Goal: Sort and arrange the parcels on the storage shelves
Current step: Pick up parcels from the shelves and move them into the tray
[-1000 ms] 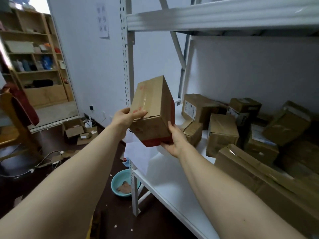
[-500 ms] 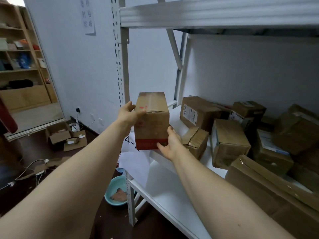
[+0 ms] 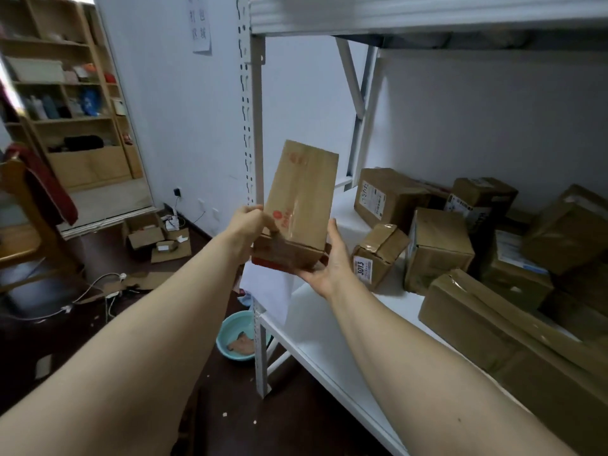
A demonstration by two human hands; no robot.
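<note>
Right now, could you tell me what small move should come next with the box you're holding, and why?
Probably lower the held box onto the bare white shelf just below it. Both hands, left and right, grip it in the air, and the other parcels sit further right.

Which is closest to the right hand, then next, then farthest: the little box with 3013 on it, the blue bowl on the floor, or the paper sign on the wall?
From the right hand, in the head view:
1. The little 3013 box, on the shelf just right of the hand.
2. The blue bowl, on the floor, lower left.
3. The paper sign, high on the wall, upper left.
</note>
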